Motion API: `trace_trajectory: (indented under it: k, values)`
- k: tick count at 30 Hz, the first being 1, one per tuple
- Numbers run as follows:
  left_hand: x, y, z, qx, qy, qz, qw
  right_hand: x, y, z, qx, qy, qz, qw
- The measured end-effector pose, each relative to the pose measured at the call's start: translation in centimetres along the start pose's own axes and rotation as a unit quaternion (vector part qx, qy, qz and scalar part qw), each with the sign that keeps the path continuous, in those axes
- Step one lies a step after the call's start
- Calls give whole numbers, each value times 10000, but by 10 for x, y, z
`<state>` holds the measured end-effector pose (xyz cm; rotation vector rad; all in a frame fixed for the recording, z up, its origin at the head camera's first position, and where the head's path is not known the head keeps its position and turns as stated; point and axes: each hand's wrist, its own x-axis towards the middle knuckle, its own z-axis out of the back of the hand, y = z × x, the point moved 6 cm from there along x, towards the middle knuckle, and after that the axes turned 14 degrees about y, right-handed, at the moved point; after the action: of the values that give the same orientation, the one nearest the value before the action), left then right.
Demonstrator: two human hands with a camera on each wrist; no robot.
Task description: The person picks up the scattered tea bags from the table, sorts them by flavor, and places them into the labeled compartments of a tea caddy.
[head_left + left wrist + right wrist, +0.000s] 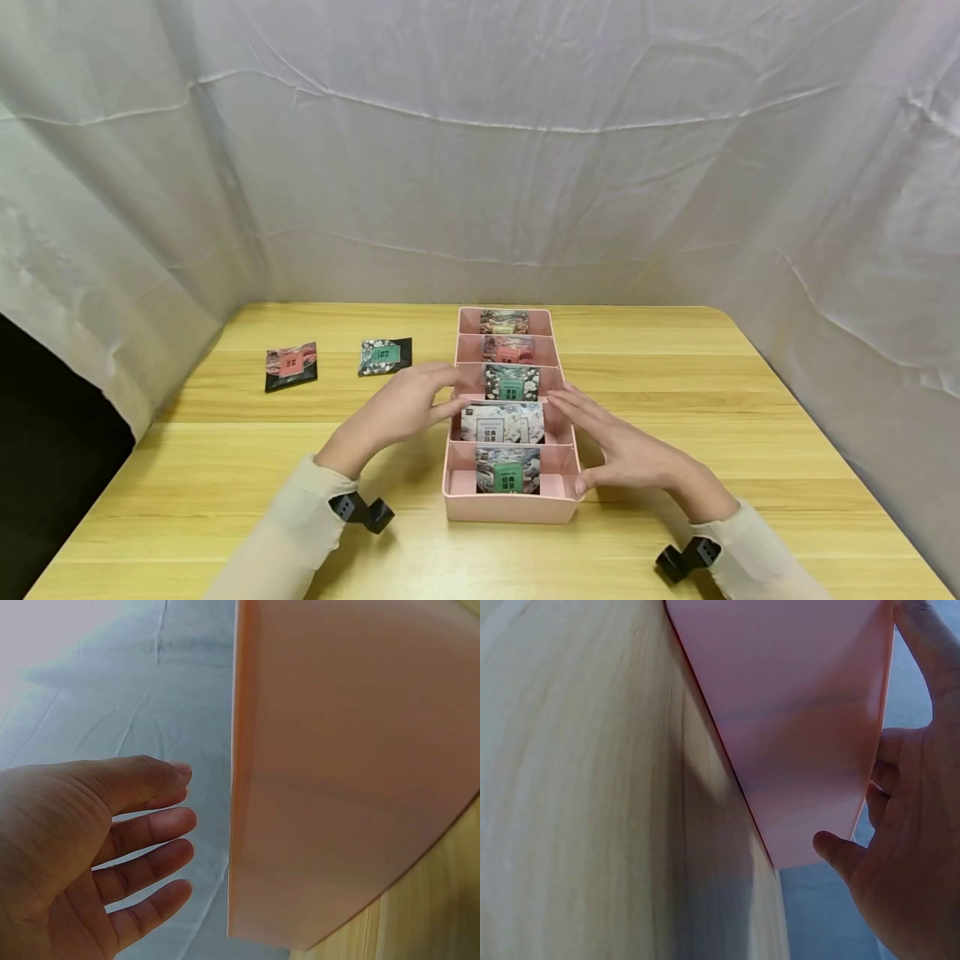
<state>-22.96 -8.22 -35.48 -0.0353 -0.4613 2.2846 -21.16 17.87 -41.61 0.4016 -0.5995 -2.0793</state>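
A long pink divided box [512, 509] stands on the table between my hands. Its compartments hold upright tea sachets: the nearest has a green label [508, 473], the one behind holds white sachets [501, 423], then comes a green-labelled floral sachet [512, 383]. My left hand [405, 404] is at the box's left side, fingers loosely bent and holding nothing; in the left wrist view its fingertips are apart from the pink wall. My right hand [622, 446] lies along the right rim, fingertips at the edge and thumb by the front corner.
Left of the box lie a red-labelled tea sachet [291, 367] and a green-labelled one [386, 356] on the wooden table [675, 375]. Further red [508, 350] and yellowish [504, 322] sachets stand in the back compartments. White cloth [480, 167] hangs around the table.
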Motion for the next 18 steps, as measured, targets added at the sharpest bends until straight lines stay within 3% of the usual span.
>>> trace_trajectory:
  k: [18]
  values:
    - [-6, 45, 4, -85, -218, 862, 9960, -2, 2, 0, -386, -42, -368, 9986]
